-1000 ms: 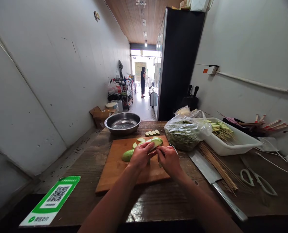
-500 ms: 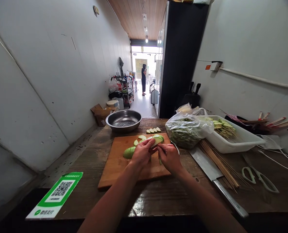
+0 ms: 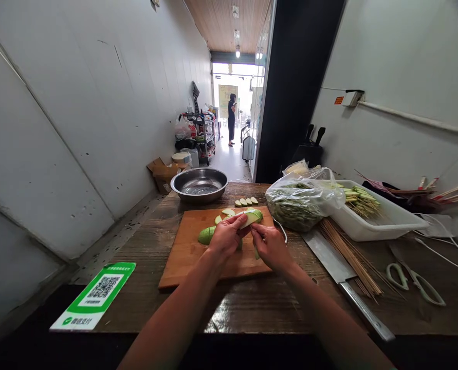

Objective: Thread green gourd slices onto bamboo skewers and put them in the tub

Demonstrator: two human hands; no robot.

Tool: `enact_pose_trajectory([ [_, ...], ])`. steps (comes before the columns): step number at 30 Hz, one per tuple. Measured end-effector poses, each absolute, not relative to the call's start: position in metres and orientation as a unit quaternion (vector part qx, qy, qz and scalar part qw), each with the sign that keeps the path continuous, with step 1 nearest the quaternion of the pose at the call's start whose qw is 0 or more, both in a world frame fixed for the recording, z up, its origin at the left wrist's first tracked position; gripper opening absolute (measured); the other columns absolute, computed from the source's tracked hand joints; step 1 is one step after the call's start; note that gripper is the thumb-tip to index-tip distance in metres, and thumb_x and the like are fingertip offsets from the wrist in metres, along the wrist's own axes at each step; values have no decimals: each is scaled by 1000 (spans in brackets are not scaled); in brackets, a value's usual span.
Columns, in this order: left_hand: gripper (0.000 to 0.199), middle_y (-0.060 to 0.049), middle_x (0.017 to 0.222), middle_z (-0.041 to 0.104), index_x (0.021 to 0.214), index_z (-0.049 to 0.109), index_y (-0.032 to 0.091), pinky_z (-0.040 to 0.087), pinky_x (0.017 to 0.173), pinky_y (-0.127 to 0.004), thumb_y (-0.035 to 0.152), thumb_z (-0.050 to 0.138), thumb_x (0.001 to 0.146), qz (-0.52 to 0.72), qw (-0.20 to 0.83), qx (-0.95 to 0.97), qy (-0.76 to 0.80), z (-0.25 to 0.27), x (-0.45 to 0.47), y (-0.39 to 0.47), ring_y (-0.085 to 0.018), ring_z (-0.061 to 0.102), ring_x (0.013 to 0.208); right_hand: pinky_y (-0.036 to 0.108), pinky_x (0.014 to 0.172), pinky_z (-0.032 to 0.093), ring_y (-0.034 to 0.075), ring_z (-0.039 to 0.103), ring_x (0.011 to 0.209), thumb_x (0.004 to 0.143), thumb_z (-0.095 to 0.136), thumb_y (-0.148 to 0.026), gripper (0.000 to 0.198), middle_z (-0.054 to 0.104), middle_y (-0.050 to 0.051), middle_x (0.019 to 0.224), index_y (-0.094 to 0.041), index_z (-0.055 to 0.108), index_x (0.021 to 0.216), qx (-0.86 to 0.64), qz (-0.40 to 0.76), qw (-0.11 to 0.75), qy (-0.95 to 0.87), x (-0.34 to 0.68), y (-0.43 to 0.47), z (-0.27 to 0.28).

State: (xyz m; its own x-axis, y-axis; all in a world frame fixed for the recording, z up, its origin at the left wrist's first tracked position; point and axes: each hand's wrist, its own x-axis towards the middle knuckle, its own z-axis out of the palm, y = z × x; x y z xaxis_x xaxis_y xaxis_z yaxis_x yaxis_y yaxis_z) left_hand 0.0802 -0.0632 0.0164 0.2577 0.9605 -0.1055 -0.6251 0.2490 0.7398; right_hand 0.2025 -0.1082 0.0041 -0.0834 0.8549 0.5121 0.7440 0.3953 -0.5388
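Note:
My left hand (image 3: 227, 235) is closed around several pale zucchini slices with green rims (image 3: 252, 218), held together above a wooden cutting board (image 3: 178, 257). Close against their lower right side, my right hand (image 3: 269, 245) is closed in a pinch; whatever its fingertips grip is hidden. On the board, a cut piece of green zucchini (image 3: 205, 236) lies left of my left hand, with a few loose slices (image 3: 227, 211) behind it. Past the board's far edge, several more slices (image 3: 246, 202) rest in a row on the wooden table (image 3: 144, 241).
A steel basin (image 3: 200, 185) stands behind the board. To the right are a filled plastic bag (image 3: 301, 203), a white tray (image 3: 367, 231) of skewered slices, a cleaver (image 3: 329, 257), bamboo skewers (image 3: 352, 257) and scissors (image 3: 414, 277). A QR-code card (image 3: 93, 295) lies front left. A person (image 3: 232, 119) stands far back.
The camera view has tilted slightly, moving the whole scene a little. Both hands keep nearly the same pose around the zucchini slices.

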Motion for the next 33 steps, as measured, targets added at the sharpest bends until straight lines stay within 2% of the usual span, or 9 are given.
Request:
enact_pose_trajectory([
  [6, 11, -8, 77, 67, 73, 66, 8, 52, 71, -26, 12, 70, 65, 530, 741, 294, 289, 14, 77, -60, -15, 63, 71, 22, 61, 41, 15, 58, 66, 83, 42, -21, 25, 67, 3, 70, -19, 66, 90, -542, 79, 394, -739, 202, -110, 5],
  [11, 6, -9, 77, 67, 73, 64, 8, 53, 70, -28, 11, 66, 69, 549, 731, 273, 300, 18, 67, -53, -16, 64, 70, 23, 61, 42, 14, 58, 62, 81, 44, -19, 36, 68, 2, 74, -18, 59, 113, -534, 96, 388, -745, 203, -113, 7],
  [20, 2, -12, 78, 66, 75, 58, 9, 54, 69, -30, 10, 61, 74, 537, 752, 192, 330, 28, 53, -47, -18, 65, 73, 24, 65, 45, 15, 60, 66, 83, 46, -26, 30, 70, 4, 75, -21, 66, 105, -529, 113, 400, -740, 204, -113, 5],
  [26, 5, -10, 79, 67, 79, 58, 9, 55, 67, -29, 9, 60, 74, 540, 752, 190, 326, 24, 55, -45, -18, 65, 71, 24, 62, 44, 14, 58, 60, 83, 47, -26, 30, 70, 3, 73, -21, 66, 106, -528, 116, 396, -742, 203, -115, 8],
  [33, 2, -9, 74, 66, 74, 57, 10, 55, 65, -30, 9, 59, 74, 544, 742, 189, 344, 21, 59, -45, -19, 65, 69, 23, 59, 42, 12, 56, 56, 83, 47, -25, 30, 70, 2, 71, -21, 66, 106, -529, 117, 395, -742, 202, -115, 8],
])
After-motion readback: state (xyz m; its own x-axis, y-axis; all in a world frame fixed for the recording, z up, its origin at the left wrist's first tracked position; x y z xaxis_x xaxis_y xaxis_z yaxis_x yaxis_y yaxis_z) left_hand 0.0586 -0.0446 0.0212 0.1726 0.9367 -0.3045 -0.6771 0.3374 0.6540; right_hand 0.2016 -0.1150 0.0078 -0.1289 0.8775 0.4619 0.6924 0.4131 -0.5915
